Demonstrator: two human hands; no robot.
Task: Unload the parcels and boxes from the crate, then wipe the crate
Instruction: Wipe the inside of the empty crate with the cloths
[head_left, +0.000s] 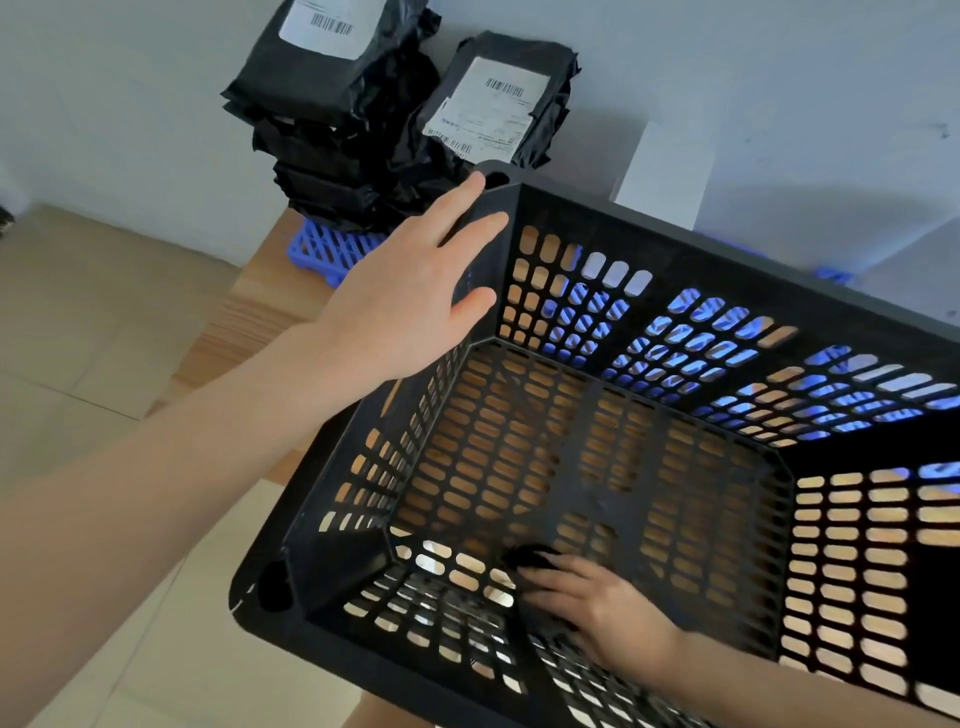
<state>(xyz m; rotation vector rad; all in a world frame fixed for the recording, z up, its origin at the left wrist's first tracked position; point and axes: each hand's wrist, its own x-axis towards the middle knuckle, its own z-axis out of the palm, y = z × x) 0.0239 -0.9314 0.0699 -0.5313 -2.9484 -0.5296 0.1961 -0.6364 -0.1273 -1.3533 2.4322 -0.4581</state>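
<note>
A black perforated plastic crate (691, 249) stands on a wooden table, with nothing inside but my right hand. My left hand (410, 291) lies with straight fingers against the crate's far left corner and rim. My right hand (587, 608) is down inside the crate at its near wall, fingers curled on a small dark cloth (530, 558) pressed against the wall and floor. Black plastic parcels (332, 104) with white labels are stacked beyond the crate, with another parcel (498, 98) leaning beside the stack.
The parcels sit on a blue slotted tray (332, 249) at the table's back left. A white box (665, 171) stands against the pale wall behind the crate. The wooden table's edge (234, 332) runs on the left, with tiled floor below.
</note>
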